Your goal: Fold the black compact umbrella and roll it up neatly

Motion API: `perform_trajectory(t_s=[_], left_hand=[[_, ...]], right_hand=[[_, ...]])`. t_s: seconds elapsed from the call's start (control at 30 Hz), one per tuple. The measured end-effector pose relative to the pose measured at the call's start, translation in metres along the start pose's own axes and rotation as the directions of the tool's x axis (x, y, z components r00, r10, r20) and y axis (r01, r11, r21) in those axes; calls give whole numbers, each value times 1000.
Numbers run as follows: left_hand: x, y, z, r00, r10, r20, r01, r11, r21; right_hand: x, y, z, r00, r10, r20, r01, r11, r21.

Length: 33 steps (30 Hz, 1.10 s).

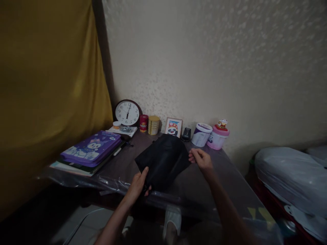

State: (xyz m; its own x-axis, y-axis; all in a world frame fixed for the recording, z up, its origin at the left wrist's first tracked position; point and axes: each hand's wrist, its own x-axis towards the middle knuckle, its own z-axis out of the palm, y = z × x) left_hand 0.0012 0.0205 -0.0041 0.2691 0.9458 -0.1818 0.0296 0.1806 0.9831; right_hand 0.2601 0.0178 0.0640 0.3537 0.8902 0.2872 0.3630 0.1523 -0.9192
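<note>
A piece of black cloth with loose, pointed folds, which looks like a collapsed folding umbrella (163,160), is held over the front of the table. My left hand (139,185) grips its lower left end, thumb on top and fingers curled underneath. A small dark part, perhaps the handle, shows between those fingers. At the right-hand corner of the cloth, my right hand (201,159) is closed with fingertips pinched at the edge. Dim light hides the details of the folds.
A purple cartoon case (92,148) lies on folders at left. Along the wall stand a clock (127,113), a red tin (143,123), a yellow tin (153,125), a panda picture (173,127), a white tub (201,135) and a pink-lidded tub (217,137). Clear plastic covers the table (204,190).
</note>
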Motion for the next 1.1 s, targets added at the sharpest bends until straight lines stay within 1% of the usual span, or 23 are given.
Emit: perform_trajectory(t_s=[0.07, 0.1, 0.17, 0.2, 0.27, 0.3, 0.37, 0.43, 0.47, 0.53, 0.6, 0.7, 0.77, 0.87, 0.93, 1.0, 1.1], left_hand=[[1, 1, -3, 1000, 17, -14, -17, 999, -32], [0, 1, -4, 1000, 25, -12, -25, 998, -49], [-1, 3, -6, 999, 36, -8, -36, 996, -78], [-1, 5, -7, 999, 36, -10, -37, 996, -87], [-2, 7, -8, 999, 29, -28, -31, 995, -97], [-3, 8, -9, 999, 29, -33, -32, 994, -101], [-3, 8, -10, 999, 38, -27, -41, 993, -108], [-3, 9, -11, 998, 53, -20, -55, 992, -110], [-3, 9, -11, 998, 56, -20, -58, 992, -112], [-3, 9, -12, 998, 54, -32, -57, 991, -122], [-3, 10, -12, 998, 51, -37, -55, 991, -121], [-2, 9, -13, 998, 42, -46, -47, 994, -101], [-1, 8, -13, 998, 44, -50, -48, 994, -96], [2, 4, -13, 997, 66, -44, -70, 993, -96], [3, 2, -13, 997, 58, -45, -62, 995, -83], [5, 1, -12, 998, 29, -54, -33, 998, -61], [7, -2, -9, 999, 2, -51, -4, 1000, -28]], right_hand=[[0, 4, 4, 997, 46, 57, -45, 999, -17], [0, 7, 6, 997, 44, 55, -42, 998, -37], [2, 13, 9, 999, 39, -6, -39, 998, -53], [2, 15, 9, 997, 62, -46, -64, 997, -42], [3, 19, 10, 980, 182, -84, -181, 983, 20], [3, 20, 11, 964, 259, -63, -256, 965, 62], [1, 19, 11, 925, 375, 65, -380, 913, 149], [-1, 17, 13, 886, 413, 212, -455, 862, 222], [-3, 15, 14, 872, 410, 267, -473, 844, 251], [-7, 11, 17, 865, 374, 335, -474, 830, 295], [-11, 6, 20, 860, 318, 400, -457, 828, 324], [-17, -1, 23, 833, 253, 491, -447, 831, 330], [-19, -4, 23, 839, 234, 491, -426, 844, 327], [-18, -6, 23, 885, 200, 420, -362, 864, 350], [-18, -8, 24, 907, 177, 383, -326, 869, 372], [-18, -11, 27, 919, 159, 362, -302, 873, 384], [-18, -17, 33, 921, 155, 358, -299, 870, 391]])
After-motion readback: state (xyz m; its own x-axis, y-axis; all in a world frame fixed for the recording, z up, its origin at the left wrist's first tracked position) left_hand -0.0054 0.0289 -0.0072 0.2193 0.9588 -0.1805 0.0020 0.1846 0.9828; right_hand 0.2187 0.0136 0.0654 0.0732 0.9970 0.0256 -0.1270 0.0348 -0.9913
